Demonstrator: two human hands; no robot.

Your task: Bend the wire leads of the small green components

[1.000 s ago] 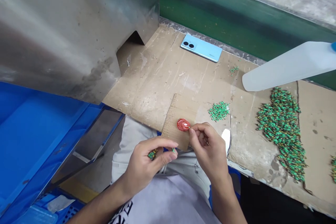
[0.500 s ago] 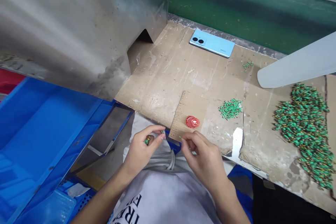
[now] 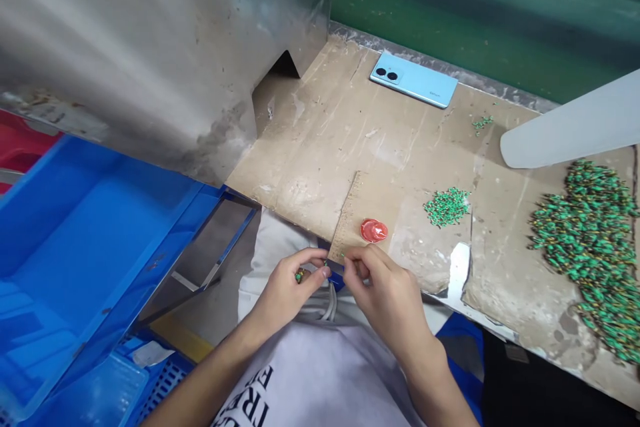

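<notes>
My left hand [image 3: 293,283] is curled around several small green and yellow pieces [image 3: 301,275], one of them pinched between thumb and index fingertip. Close by on the right, my right hand [image 3: 383,280] pinches a tiny green piece [image 3: 343,255] over the front edge of a small brown board [image 3: 345,227]. On that board, just beyond my right fingertips, sits a red oval dish [image 3: 373,231] with glossy red contents. A small pile of green pieces [image 3: 447,207] lies to the right of the dish.
A large heap of green and yellow pieces [image 3: 590,253] covers the table's right side. Behind are a light blue phone [image 3: 414,80], a few scattered green bits [image 3: 483,123] and a white tube [image 3: 565,127]. A metal housing [image 3: 175,60] and blue bin [image 3: 95,260] stand left.
The view has shifted slightly. My left hand has moved right, nearer to my right hand and the board's front edge. Both hands keep their pinches.
</notes>
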